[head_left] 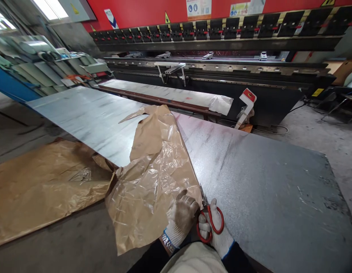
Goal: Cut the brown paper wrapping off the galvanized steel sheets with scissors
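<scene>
Brown plastic-coated wrapping paper (153,182) lies crumpled across the grey metal sheet (249,178) and hangs over its near edge. My left hand (183,212), in a white knit glove, presses on the paper's right edge with its fingers bent around it. Close beside it, my right hand (214,227), gloved too, grips red-handled scissors (218,223) by the loops. The scissor blades point away from me along the folded right edge of the paper, a little apart from what I can see. My left fingertips and the paper under them are partly hidden.
A red press brake (153,11) with a black lower beam spans the back. Before it lies a narrow metal strip (164,96) on brown supports. A white-and-red pedal post (245,106) stands behind the sheet. More brown paper (50,185) spreads at left, near stacked rolls (50,72).
</scene>
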### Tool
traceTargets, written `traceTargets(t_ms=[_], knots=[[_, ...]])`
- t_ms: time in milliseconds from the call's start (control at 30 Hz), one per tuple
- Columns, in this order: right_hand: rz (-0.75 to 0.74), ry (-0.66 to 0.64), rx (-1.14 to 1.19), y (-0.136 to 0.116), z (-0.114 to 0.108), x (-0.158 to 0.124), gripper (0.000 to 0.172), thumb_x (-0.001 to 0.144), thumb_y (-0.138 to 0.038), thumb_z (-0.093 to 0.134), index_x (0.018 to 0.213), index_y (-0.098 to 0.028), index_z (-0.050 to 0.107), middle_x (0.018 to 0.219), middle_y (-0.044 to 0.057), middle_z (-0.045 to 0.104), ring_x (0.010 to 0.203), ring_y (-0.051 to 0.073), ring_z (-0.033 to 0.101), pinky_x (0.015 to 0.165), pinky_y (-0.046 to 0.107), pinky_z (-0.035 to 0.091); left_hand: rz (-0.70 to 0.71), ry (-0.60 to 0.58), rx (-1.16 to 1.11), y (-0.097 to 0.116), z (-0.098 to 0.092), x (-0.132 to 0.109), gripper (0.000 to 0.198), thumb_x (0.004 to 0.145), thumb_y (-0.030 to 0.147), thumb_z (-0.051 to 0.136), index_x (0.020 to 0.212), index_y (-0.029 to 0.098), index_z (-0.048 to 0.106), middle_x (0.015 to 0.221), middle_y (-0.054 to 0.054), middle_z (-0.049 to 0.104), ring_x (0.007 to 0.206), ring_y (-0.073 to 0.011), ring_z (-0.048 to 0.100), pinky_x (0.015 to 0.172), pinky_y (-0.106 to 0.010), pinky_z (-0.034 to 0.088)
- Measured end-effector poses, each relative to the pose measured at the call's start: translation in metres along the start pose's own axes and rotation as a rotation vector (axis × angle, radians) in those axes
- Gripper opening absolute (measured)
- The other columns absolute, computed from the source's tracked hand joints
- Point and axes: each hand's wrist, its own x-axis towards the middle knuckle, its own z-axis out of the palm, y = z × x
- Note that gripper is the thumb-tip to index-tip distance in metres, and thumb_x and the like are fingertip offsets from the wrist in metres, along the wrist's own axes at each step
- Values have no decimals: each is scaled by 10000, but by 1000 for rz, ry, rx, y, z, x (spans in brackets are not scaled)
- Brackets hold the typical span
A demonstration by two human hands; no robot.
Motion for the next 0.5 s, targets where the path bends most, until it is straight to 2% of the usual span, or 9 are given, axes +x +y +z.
traceTargets(t_ms=[133, 333, 500], knots=[[13, 20, -34, 1, 0, 3, 873, 884, -941, 39, 634, -232, 482, 412, -21, 424, 312, 119, 398, 334, 228, 321, 6, 49, -3, 0, -6, 0, 192, 764, 94, 675, 622, 220, 649, 614, 10, 633, 652, -176, 613, 1122, -486, 476], [-151, 146, 69, 9, 13, -1, 808, 914, -936, 260, 728, -207, 556, 516, -12, 548, 336, 92, 433, 344, 203, 326, 36, 107, -17, 0, -15, -2, 257, 800, 80, 635, 589, 215, 581, 576, 22, 583, 615, -157, 563, 1145, -468, 441], [-81, 0, -16, 20, -1, 16, 863, 962, -870, 70, 597, -218, 502, 400, -18, 427, 297, 107, 406, 328, 218, 309, 31, 154, -29, 3, -26, -1, 270, 818, 78, 602, 592, 214, 547, 573, 28, 560, 603, -144, 541, 1135, -450, 444]])
